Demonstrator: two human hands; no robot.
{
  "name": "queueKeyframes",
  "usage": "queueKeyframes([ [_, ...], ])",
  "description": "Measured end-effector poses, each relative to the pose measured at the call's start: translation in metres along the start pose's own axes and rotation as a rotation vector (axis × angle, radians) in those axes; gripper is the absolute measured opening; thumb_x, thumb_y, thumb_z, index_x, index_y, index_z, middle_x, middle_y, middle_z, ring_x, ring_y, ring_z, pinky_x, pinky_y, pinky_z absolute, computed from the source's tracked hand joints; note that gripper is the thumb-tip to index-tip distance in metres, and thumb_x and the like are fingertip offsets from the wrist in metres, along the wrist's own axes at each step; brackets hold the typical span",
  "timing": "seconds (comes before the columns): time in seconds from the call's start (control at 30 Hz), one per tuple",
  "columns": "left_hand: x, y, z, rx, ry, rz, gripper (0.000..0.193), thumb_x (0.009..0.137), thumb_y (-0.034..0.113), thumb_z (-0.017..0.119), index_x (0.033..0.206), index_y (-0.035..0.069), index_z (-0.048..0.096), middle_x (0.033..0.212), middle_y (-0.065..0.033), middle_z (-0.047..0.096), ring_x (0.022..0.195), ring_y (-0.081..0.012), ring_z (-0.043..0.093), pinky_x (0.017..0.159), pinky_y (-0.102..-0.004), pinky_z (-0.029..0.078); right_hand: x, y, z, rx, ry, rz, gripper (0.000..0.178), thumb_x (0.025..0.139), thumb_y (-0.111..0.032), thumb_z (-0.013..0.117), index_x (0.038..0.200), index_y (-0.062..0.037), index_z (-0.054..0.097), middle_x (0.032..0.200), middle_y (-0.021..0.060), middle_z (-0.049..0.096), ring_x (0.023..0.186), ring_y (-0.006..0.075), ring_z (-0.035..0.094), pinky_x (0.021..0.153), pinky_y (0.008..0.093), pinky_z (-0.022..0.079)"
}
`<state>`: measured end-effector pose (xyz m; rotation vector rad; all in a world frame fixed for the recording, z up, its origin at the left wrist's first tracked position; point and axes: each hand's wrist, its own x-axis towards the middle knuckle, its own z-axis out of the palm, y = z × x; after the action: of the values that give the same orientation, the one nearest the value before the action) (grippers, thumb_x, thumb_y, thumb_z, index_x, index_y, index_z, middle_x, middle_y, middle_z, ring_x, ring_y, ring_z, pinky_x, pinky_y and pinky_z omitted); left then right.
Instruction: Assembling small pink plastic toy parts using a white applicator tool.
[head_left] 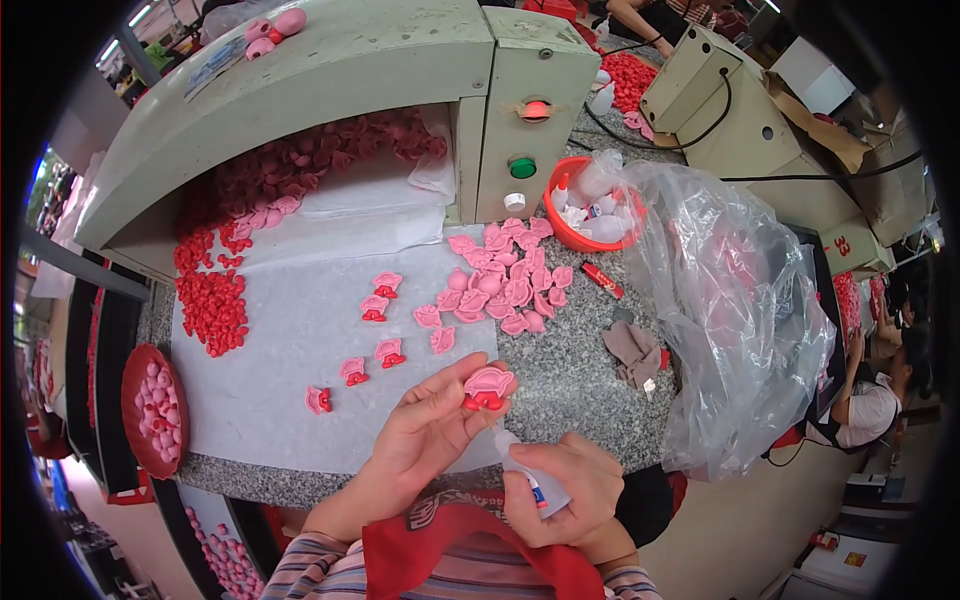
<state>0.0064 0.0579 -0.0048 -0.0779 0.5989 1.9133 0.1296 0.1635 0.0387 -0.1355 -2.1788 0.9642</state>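
Observation:
Between the fingers of my left hand (430, 415) is a small pink and red plastic toy part (487, 386), its hollow pink side turned up. My right hand (567, 488) is closed around a white glue bottle (535, 480), whose thin nozzle points at the lower edge of the part. On the white paper sheet (270, 400) beyond my left hand lie several similar pink and red pieces (390, 352), spaced apart. A heap of loose pink shells (505, 275) spreads over the paper's right edge onto the speckled tabletop.
A pale green machine (330, 80) arches over more pink parts at the back. Red parts (212, 310) are piled at left, near a red bowl (135, 410) of pink balls. An orange basket (570, 235) of bottles, a grey cloth (633, 353) and a clear plastic bag (740, 300) stand right.

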Motion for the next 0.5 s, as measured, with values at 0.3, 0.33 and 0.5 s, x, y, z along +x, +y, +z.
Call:
queueKeyframes([
  [0.3, 0.0008, 0.0002, -0.0032, -0.004, 0.005, 0.009, 0.042, 0.085, 0.014, 0.056, 0.123, 0.000, 0.044, 0.123, -0.0168, 0.048, 0.117, -0.0315, 0.045, 0.099, -0.0415, 0.039, -0.0020, 0.0007, -0.0043, 0.014, 0.042, 0.031, 0.024, 0.062, -0.003, 0.063, 0.085, 0.0008, 0.060, 0.070, 0.0107, 0.063, 0.044, 0.0167, 0.049, 0.042, 0.0258, 0.040],
  [0.33, 0.0013, -0.0001, -0.0030, -0.004, 0.004, 0.008, 0.042, 0.085, 0.014, 0.056, 0.123, 0.000, 0.044, 0.123, -0.0168, 0.048, 0.117, -0.0315, 0.045, 0.099, -0.0415, 0.039, -0.0021, 0.0009, -0.0057, 0.019, 0.067, 0.055, 0.024, 0.062, -0.003, 0.063, 0.085, 0.0011, 0.060, 0.070, 0.0115, 0.063, 0.044, 0.0167, 0.049, 0.042, 0.0259, 0.040],
  [0.5, 0.0028, -0.0015, -0.0008, -0.013, 0.020, -0.005, 0.041, 0.085, 0.013, 0.055, 0.123, 0.000, 0.044, 0.124, -0.0171, 0.047, 0.117, -0.0327, 0.045, 0.098, -0.0424, 0.039, -0.0052, 0.0060, -0.0071, -0.048, 0.099, 0.036, 0.029, 0.063, -0.003, 0.064, 0.091, 0.0037, 0.059, 0.072, 0.0126, 0.063, 0.048, 0.0167, 0.053, 0.045, 0.0255, 0.043],
])
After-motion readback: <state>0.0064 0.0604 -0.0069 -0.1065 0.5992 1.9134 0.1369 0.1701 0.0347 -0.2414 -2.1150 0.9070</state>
